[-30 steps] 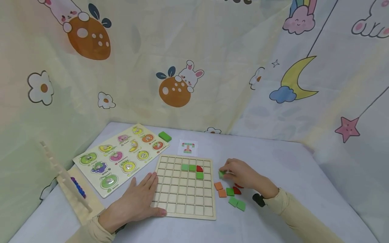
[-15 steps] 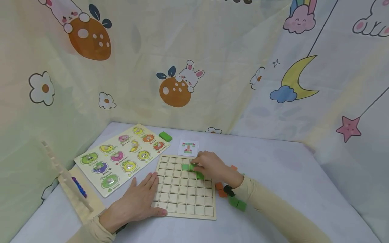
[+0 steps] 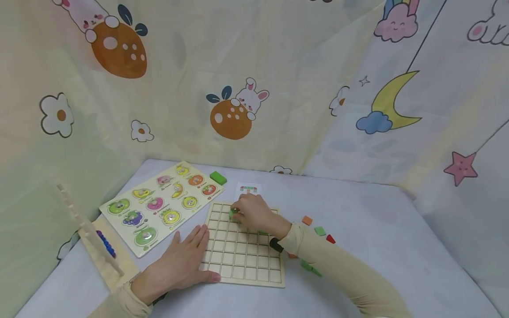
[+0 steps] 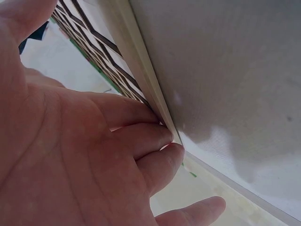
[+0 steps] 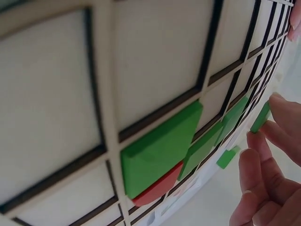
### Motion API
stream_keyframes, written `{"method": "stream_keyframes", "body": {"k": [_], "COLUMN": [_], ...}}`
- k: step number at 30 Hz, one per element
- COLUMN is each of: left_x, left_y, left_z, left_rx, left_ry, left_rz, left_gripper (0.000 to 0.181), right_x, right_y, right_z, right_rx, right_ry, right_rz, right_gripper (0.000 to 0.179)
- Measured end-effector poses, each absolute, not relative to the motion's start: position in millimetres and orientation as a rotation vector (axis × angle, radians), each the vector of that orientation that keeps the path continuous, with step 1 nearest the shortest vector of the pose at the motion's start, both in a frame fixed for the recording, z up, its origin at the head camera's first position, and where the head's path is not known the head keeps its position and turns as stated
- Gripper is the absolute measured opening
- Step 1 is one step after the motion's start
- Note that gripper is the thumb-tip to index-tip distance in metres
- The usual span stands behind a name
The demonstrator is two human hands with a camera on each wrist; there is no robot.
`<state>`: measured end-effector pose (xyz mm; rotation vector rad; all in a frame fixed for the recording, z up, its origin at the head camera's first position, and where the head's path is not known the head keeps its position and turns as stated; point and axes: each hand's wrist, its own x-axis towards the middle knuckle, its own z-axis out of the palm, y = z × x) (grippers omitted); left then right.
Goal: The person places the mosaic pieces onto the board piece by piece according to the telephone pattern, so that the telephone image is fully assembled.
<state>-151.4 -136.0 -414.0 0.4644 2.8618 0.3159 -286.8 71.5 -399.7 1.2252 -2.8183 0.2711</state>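
My left hand (image 3: 183,260) lies along the left side of the wooden grid board (image 3: 242,260), fingers fairly straight. Its fingertips touch the board's edge in the left wrist view. My right hand (image 3: 256,214) is over the board's far rows, pinching a green square tile (image 5: 261,116) between thumb and finger. In the head view that tile (image 3: 233,214) is partly covered by the fingers. Set in the grid, the right wrist view shows a green tile (image 5: 162,150), a red rounded piece (image 5: 160,186) and two further green tiles beyond. My right hand hides most of these in the head view.
Loose pieces lie right of the board, including an orange tile (image 3: 307,220), a green tile (image 3: 320,231) and a red piece (image 3: 331,239). A pattern card (image 3: 254,189) sits behind the board. At left are a fruit puzzle (image 3: 159,201), a wooden stand with beads (image 3: 105,245) and a green block (image 3: 218,178).
My right hand has picked up a green tile from right of the board and carried it left over the far rows. My left hand has stayed at the board's edge.
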Motion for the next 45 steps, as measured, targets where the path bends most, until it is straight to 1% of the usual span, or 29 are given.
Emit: {"method": "stream_keyframes", "body": {"k": [14, 16, 21, 25, 27, 29, 34, 35, 37, 38, 41, 42, 45], "left_x": [-152.2, -152.5, -152.3, -152.4, -152.3, -151.9, -151.0, -151.2, -151.3, -151.4, -151.5, -151.5, -151.3], "left_y": [-135.6, -135.9, -136.4, -136.2, -136.1, -136.1, -136.5, -136.4, -136.4, -136.4, -136.5, -136.6, -136.8], "left_z": [-415.3, -416.0, -416.4, -416.2, -416.1, -415.9, -415.1, -415.1, -415.1, -415.2, -415.5, -415.5, -415.3], "left_rx": [0.483, 0.484, 0.482, 0.484, 0.484, 0.481, 0.468, 0.467, 0.465, 0.464, 0.468, 0.469, 0.471], "left_ry": [2.873, 2.874, 2.872, 2.876, 2.877, 2.874, 2.862, 2.861, 2.859, 2.858, 2.860, 2.861, 2.867], "left_rz": [0.320, 0.320, 0.317, 0.318, 0.321, 0.325, 0.321, 0.319, 0.318, 0.317, 0.317, 0.319, 0.326], "left_gripper": [0.122, 0.121, 0.122, 0.122, 0.122, 0.122, 0.122, 0.122, 0.122, 0.122, 0.122, 0.122, 0.121], "right_x": [-289.3, -289.4, -290.7, -291.9, -292.3, -292.4, -291.8, -292.3, -292.5, -292.3, -290.9, -289.2, -284.5], "right_y": [66.7, 66.5, 67.3, 68.8, 69.3, 69.3, 69.0, 68.7, 69.0, 69.0, 72.3, 74.8, 85.5], "right_z": [-404.7, -404.6, -405.5, -406.2, -406.5, -406.8, -408.9, -409.4, -409.2, -407.9, -400.4, -396.1, -381.7], "right_rx": [1.231, 1.225, 1.226, 1.251, 1.254, 1.268, 1.250, 1.251, 1.241, 1.239, 1.211, 1.199, 1.202], "right_ry": [-2.894, -2.894, -2.913, -2.928, -2.924, -2.928, -2.951, -2.952, -2.963, -2.973, -2.992, -2.992, -2.942], "right_rz": [0.229, 0.238, 0.270, 0.348, 0.376, 0.378, 0.358, 0.352, 0.354, 0.360, 0.393, 0.420, 0.486], "right_gripper": [0.023, 0.017, 0.011, 0.014, 0.018, 0.015, 0.017, 0.013, 0.016, 0.015, 0.021, 0.031, 0.037]}}
